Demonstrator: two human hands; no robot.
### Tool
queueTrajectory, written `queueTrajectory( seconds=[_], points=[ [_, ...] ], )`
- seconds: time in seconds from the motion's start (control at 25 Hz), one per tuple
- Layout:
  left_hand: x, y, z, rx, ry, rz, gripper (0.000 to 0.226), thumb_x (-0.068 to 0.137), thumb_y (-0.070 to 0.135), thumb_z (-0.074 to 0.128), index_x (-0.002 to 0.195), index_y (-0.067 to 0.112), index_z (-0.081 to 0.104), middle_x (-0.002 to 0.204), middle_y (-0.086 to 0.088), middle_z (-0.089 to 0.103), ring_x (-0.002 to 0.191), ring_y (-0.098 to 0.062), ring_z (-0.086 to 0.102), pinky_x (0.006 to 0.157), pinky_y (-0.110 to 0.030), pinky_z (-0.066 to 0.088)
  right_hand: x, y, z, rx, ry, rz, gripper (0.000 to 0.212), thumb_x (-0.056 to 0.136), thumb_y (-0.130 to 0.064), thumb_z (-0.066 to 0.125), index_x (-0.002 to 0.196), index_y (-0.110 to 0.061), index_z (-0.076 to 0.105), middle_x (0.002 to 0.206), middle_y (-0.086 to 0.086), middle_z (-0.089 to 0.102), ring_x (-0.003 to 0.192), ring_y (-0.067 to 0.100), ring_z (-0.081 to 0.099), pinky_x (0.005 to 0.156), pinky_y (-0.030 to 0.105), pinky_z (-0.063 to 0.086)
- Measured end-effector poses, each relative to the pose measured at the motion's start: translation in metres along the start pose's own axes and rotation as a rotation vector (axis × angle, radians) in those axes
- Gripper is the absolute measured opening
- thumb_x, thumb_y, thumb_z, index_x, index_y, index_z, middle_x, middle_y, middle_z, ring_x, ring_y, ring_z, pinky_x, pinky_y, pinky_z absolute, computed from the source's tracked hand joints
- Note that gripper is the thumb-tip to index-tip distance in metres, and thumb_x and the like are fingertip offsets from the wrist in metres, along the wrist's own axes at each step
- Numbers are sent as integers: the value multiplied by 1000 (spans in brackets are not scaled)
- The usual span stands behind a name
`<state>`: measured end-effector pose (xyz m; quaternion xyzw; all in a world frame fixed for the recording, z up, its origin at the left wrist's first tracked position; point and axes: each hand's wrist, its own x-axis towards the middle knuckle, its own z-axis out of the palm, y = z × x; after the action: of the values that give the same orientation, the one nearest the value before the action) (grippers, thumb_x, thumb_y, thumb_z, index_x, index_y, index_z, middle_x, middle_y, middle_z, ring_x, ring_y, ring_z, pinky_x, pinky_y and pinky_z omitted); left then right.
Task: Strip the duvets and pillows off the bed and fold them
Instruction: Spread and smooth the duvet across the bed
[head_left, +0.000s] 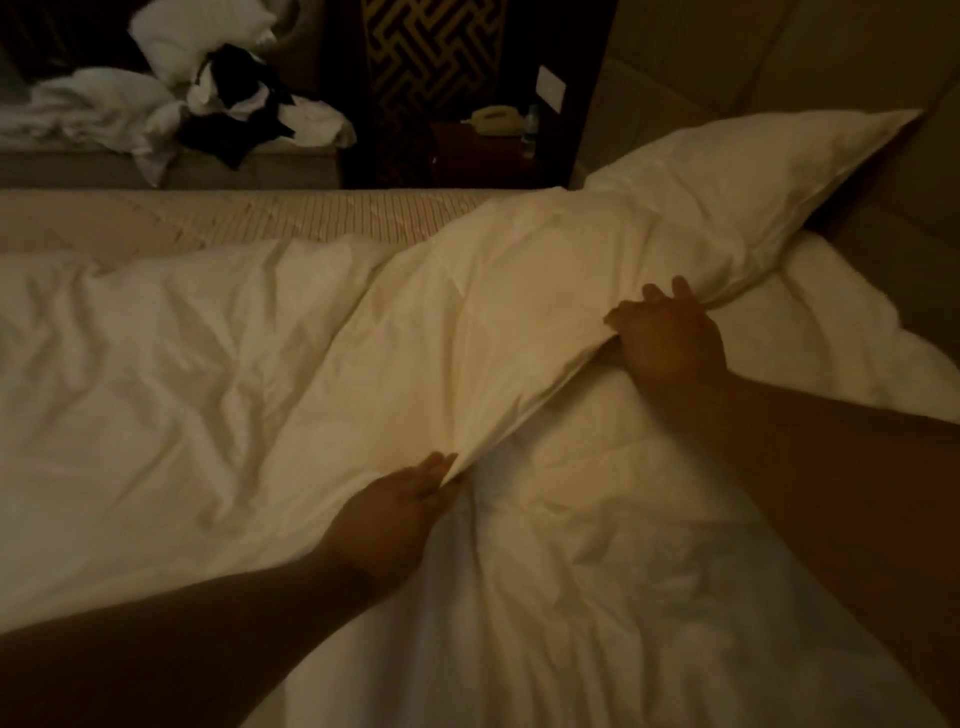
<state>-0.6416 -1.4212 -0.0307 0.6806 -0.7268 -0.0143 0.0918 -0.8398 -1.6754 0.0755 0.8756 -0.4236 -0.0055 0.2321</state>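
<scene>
Two hands on crumpled white fabric duvet (208, 374) spread over bed: left hand (395, 509) grip pinches fold edge, right hand (670, 343) grip clutches fold; fold's long axis runs diagonally toward far-right corner.

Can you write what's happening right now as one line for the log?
step: folding duvet | left hand: pinches duvet edge | right hand: grips same fold | pillow: on bed
</scene>
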Motion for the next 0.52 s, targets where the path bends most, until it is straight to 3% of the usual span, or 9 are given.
queueTrajectory(
  seconds=[0.04,0.12,0.24,0.28,0.36,0.4,0.44,0.52],
  points=[
    [0,3,-6,-11,9,34,47,72,15,43,105,20,75,114,-8,71,90,-20,73,66,-27,57,-16,15,-2,71,-2,-17,36,96,-16,40,127,-17,59,124,15,61,126,39,46,115,48,26],
    [-1,16,-23,26,-12,143,48,77,16,37,105,22,76,111,-7,72,84,-19,73,62,-26,57,-55,47,-11,192,-13,-104,42,90,-16,36,123,-12,61,108,19,65,101,43,61,90,52,50],
    [-21,31,-35,-28,-133,240,39,82,25,39,91,38,75,99,2,75,73,-13,73,55,-23,55,-125,70,-31,386,-189,-239,43,78,-24,37,96,-5,72,77,18,68,59,36,66,49,43,56],
    [-29,34,-38,-79,-219,249,35,76,25,42,88,42,70,92,7,75,70,-11,72,53,-22,55,-145,68,-33,402,-230,-308,40,77,-25,39,91,-9,73,73,12,68,56,30,66,47,36,55],
    [-37,44,-46,-76,-322,256,35,69,27,45,99,42,55,91,17,70,75,-6,70,61,-19,54,-170,62,-27,471,-238,-382,31,82,-26,46,96,-19,73,86,3,71,73,21,68,62,26,54],
    [-37,47,-47,-34,-337,202,41,71,30,45,110,42,48,101,18,66,88,-5,68,71,-20,53,-178,62,-23,576,-291,-289,27,85,-25,51,101,-21,72,98,2,70,88,19,67,75,26,52],
    [-35,52,-44,-8,-333,134,46,75,36,47,121,41,43,113,15,60,102,-8,63,81,-24,50,-181,63,-21,735,-296,-75,25,86,-26,56,103,-20,72,107,4,68,99,22,63,85,29,49],
    [-25,69,-40,-52,-303,69,58,74,49,55,127,30,43,121,6,54,109,-18,58,81,-29,50,-171,71,3,914,-49,595,36,80,-37,60,108,-15,68,113,13,64,105,32,58,89,38,48]
  ],
)
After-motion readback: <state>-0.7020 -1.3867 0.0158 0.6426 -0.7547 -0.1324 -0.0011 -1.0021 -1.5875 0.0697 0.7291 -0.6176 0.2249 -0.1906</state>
